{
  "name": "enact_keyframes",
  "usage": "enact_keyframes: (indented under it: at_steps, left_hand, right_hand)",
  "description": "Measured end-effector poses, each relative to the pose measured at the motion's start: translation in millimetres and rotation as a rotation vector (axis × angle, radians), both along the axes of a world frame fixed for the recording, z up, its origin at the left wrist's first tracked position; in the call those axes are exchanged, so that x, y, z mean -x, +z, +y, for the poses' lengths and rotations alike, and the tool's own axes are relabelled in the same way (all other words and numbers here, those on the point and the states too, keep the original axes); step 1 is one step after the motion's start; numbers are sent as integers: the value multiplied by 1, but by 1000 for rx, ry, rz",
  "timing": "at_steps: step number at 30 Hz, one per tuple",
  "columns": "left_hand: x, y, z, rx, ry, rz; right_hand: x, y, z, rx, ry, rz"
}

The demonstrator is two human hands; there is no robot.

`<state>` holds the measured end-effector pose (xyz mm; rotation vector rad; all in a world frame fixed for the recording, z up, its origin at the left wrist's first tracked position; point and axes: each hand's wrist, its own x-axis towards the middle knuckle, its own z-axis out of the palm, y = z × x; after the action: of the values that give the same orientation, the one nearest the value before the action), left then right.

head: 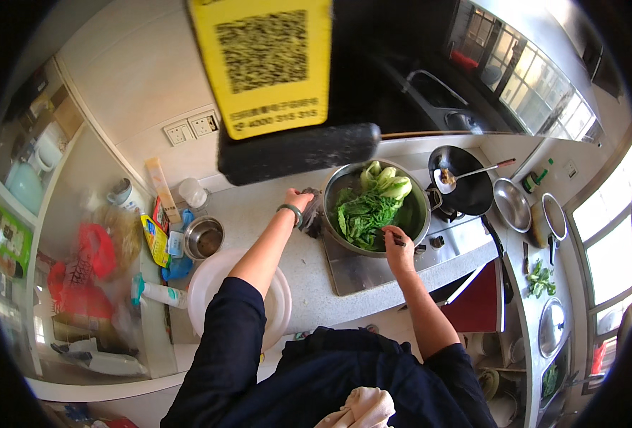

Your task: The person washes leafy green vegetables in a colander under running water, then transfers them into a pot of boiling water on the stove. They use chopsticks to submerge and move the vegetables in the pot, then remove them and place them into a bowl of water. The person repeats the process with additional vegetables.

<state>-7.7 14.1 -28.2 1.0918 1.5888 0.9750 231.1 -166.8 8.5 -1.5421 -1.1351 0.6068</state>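
Note:
My left hand, with a bangle at the wrist, is at a dark, crumpled cloth or bag left of a large steel basin; the fingers touch it, but whether they grip it is unclear. Leafy greens with pale stalks fill much of the basin, which stands over the gas stove. Over the basin's near right edge, my right hand is closed around a short dark handle. What the handle belongs to is hidden.
A wok with a ladle stands right of the basin, beside a steel bowl. To the left are a pale plastic basin, a small steel pot and a spray bottle. A range hood or dark panel overhangs the stove.

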Motion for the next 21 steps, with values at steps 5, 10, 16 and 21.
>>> enact_keyframes:
  at_steps: [5, 10, 16, 21]
  left_hand:
    - [0, 2, -2, 26, 2, -98]
    - [-1, 10, -11, 48, 40, -175]
    - [-4, 18, -13, 48, 81, -120]
    - [-7, 9, -4, 2, 93, -67]
  right_hand:
    - [-8, -1, 13, 54, 162, 68]
    - [-22, 99, -1, 52, 304, -131]
    - [-6, 93, 65, -81, 340, -158]
    - [4, 47, 90, 62, 458, -174]
